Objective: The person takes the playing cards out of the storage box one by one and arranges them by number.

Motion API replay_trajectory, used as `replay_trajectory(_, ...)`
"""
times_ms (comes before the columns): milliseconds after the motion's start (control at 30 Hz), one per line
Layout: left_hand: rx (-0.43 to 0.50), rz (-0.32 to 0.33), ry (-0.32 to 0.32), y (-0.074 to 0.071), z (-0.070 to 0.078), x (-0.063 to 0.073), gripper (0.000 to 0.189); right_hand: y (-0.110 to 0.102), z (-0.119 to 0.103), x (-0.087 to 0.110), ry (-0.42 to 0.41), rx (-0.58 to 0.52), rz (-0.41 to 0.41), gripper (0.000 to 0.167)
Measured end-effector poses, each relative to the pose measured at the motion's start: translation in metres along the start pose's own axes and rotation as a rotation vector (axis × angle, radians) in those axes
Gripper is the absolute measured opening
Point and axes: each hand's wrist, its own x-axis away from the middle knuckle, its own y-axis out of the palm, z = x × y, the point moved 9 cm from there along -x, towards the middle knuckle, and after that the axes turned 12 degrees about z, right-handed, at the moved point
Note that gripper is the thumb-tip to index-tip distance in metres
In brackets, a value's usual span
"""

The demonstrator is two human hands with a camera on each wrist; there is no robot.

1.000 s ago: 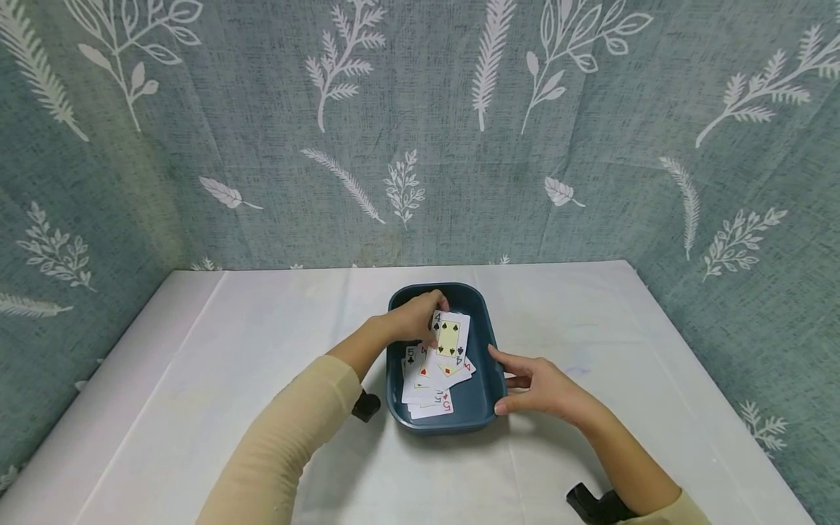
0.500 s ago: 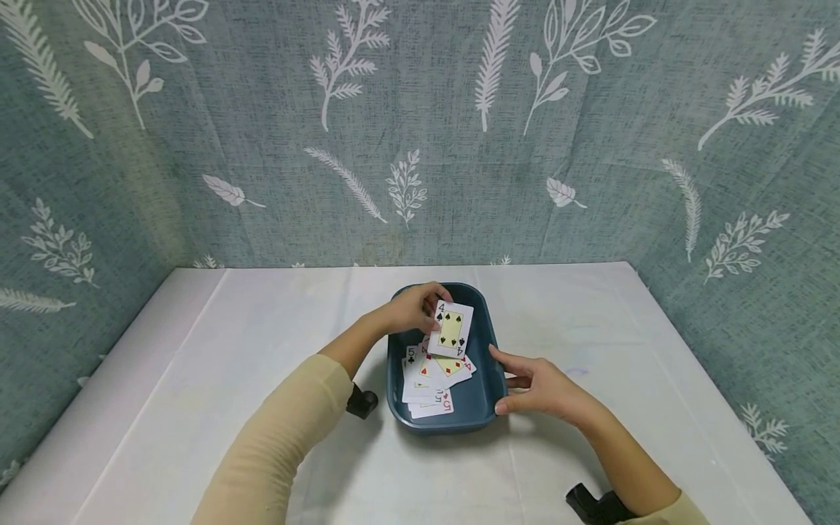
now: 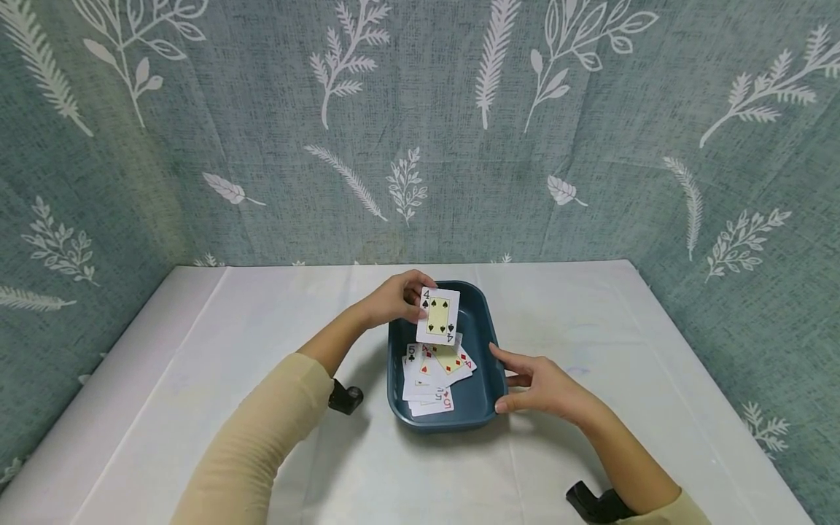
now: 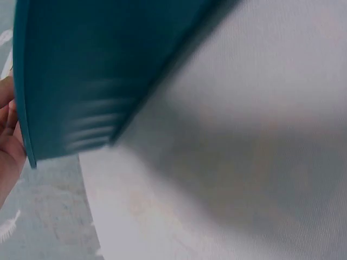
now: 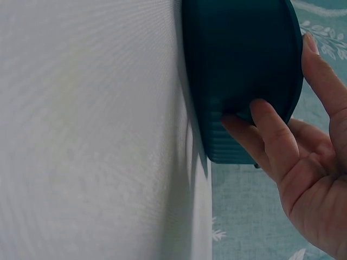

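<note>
Left hand [image 3: 392, 300]: pinching the four of spades [image 3: 438, 316] by its left side between thumb and fingers, near the middle of the head frame.
Four of spades: held face toward the head camera, over the upper left part of the dark blue tray [image 3: 475, 401].
Loose cards [image 3: 429, 379]: lying overlapped inside the tray, toward its left side and lower left; showing a five of clubs, a four of diamonds and a red five.
Right hand [image 3: 539, 385]: holding the tray by its right side, with bent fingers touching the rim and outer wall.
Tray: standing on the white tablecloth [image 3: 571, 328], just below the centre of the frame.
Cloth backdrop [image 3: 459, 197]: grey-green, printed with white leaves, filling the upper half.
Sleeves [image 3: 252, 437]: beige, entering from the bottom edge.
</note>
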Motion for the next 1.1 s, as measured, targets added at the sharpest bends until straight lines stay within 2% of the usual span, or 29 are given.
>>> replay_trajectory(233,-0.028,0.092,0.006,-0.02,0.001,0.002,0.049,-0.001,0.0,-0.001,-0.008,0.031,0.016,0.089)
replay_trajectory(433,-0.029,0.119,0.026,-0.035,0.004,0.004,0.049,-0.001,0.0,-0.001,-0.008,0.039,0.018,0.09)
replay_trajectory(600,-0.019,0.136,0.005,-0.05,0.003,0.006,0.051,-0.001,0.001,-0.001,-0.017,0.033,0.013,0.09)
replay_trajectory(800,-0.031,0.164,-0.003,-0.073,0.004,0.01,0.051,0.0,0.001,-0.001,-0.016,0.039,0.016,0.089)
replay_trajectory(1100,-0.013,0.225,-0.012,-0.107,-0.004,0.019,0.051,-0.001,-0.001,0.0,-0.024,0.033,0.017,0.089)
